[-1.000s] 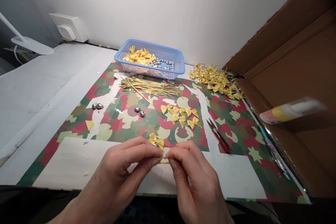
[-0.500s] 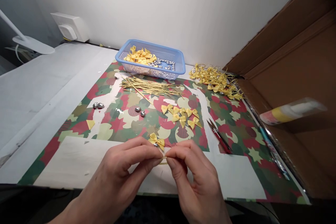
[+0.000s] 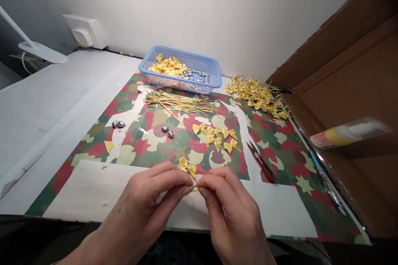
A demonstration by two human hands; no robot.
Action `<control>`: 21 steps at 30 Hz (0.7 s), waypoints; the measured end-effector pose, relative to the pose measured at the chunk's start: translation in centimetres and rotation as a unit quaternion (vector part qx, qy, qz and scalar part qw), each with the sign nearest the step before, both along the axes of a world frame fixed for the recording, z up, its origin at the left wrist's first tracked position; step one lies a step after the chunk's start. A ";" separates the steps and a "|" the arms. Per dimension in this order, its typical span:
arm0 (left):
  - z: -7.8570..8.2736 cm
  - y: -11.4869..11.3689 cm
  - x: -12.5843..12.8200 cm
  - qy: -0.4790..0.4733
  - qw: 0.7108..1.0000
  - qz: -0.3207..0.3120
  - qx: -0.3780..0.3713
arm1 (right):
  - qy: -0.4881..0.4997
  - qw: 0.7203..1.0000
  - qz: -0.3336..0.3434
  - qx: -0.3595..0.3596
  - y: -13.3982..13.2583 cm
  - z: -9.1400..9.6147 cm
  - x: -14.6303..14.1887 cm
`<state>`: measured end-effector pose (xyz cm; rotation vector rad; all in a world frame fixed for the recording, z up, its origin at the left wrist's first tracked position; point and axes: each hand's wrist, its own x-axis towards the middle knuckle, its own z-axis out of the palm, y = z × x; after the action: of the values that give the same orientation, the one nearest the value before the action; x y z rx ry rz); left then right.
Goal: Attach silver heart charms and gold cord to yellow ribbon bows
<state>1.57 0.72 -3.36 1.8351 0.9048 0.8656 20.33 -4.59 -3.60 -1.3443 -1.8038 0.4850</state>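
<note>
Between the pinched fingertips of my left hand and my right hand runs a thin gold cord, with two short strands showing in the gap. Just beyond the fingertips is a yellow ribbon bow with a silver bell-like bead at its lower edge; whether it is joined to the cord I cannot tell. Several loose yellow bows lie farther back on the mat. Two pairs of silver beads rest to their left. A bundle of cut gold cords lies behind them.
A blue basket at the wall holds yellow bows and silver beads. To its right lies a heap of corded bows. Red-handled snips lie on the patterned mat. A cardboard box and a bottle stand at right.
Both hands keep their pinch on the cord, and the strands between them sit closer together. The whole view has shifted slightly.
</note>
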 end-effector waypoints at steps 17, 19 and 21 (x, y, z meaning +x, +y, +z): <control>-0.3 3.4 0.4 0.234 0.970 0.040 0.049 | 0.103 0.991 -0.047 -0.071 0.2 -1.1 0.5; -0.7 3.3 0.7 0.265 0.962 0.041 0.053 | 0.109 0.991 -0.050 -0.067 0.2 -1.1 0.6; -1.1 3.1 0.8 0.273 0.959 0.044 0.056 | 0.105 0.990 -0.047 -0.076 0.2 -1.1 0.6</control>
<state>2.33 3.80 -4.45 2.1952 1.3061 0.4651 20.94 -4.37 -4.72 -1.4182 -1.5507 0.6980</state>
